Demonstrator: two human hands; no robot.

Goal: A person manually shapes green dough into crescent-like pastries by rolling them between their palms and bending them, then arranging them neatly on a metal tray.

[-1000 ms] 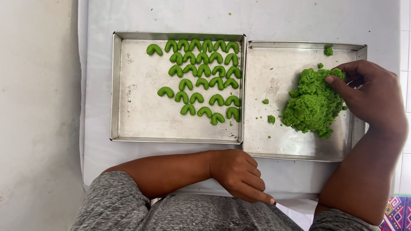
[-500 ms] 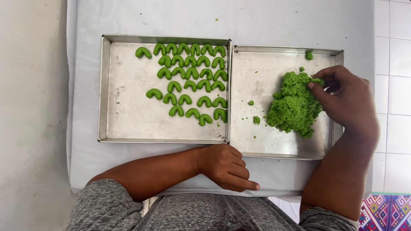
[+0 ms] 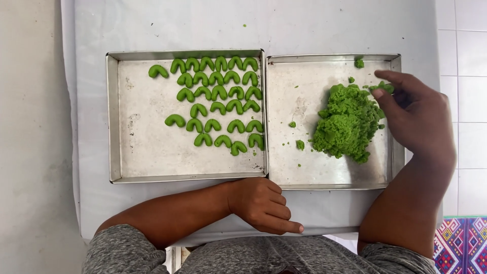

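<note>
1. The right hand [image 3: 416,114] pinches a small green bit [image 3: 383,86] off the top right edge of the dough pile [image 3: 345,124]. The grip is closed on that bit.
2. The dough pile sits in the right tray [image 3: 304,172].
3. The left hand [image 3: 261,205] rests on the counter [image 3: 127,203] below the pile, fingers loosely curled, holding nothing.
4. Curved green cookies [image 3: 218,101] fill the left tray [image 3: 147,157], left of the pile.
5. The bit looks soft. Squeezed too hard, it could crumble and drop more crumbs [image 3: 299,144].

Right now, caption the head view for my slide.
Right hand pinches green dough in the right tray; left hand rests.
</note>
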